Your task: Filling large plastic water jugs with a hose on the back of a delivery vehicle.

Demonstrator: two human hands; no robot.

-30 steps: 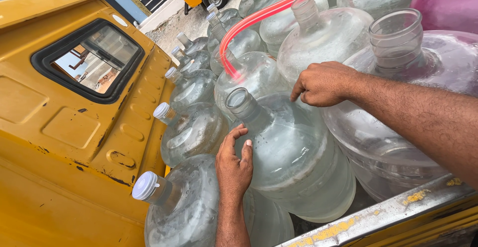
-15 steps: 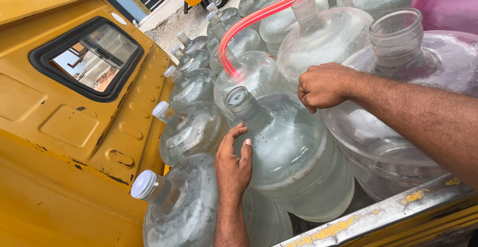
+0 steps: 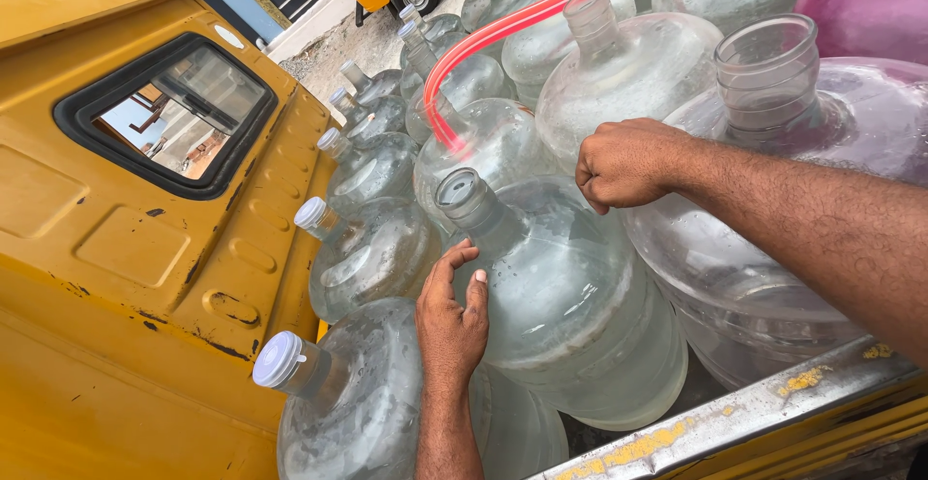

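Resting flat against a large clear water jug (image 3: pixel 570 316), the left hand (image 3: pixel 451 316) has its fingers (image 3: pixel 447 269) spread and extended up the jug's shoulder, palm on the plastic, grasping nothing. The jug lies tilted, its uncapped neck (image 3: pixel 464 198) just above and beyond those fingertips, pointing up-left. Water shows inside it, partway up.

The right hand (image 3: pixel 628 163) is closed into a fist, knuckles forward, pressed on the upper side of the same jug, close beside the neighbouring jug. Whether anything is gripped inside the curled fingers cannot be told from this view.

A red hose (image 3: pixel 512 28) arcs from the upper right down into the jug behind (image 3: pixel 493 142), ending just left of and beyond the right-hand knuckles, apart from them.

Immediately right of the right wrist stands an open-necked jug (image 3: pixel 773 84), its wide mouth without a cap. Beyond the knuckles is another clear jug (image 3: pixel 628 64).

Left of the left-hand fingers lies a capped jug (image 3: pixel 372 253) with a white cap (image 3: pixel 310 212). Below and left of the left wrist lies a further jug (image 3: pixel 367 412) with a white cap (image 3: pixel 278 358). More capped jugs (image 3: pixel 387 113) run in a row away from the fingers.

A yellow vehicle cab (image 3: pixel 126 248) with a rear window (image 3: pixel 164 113) sits well left of both hands. A worn metal rail (image 3: pixel 735 412) with yellow paint flecks runs under the right forearm.
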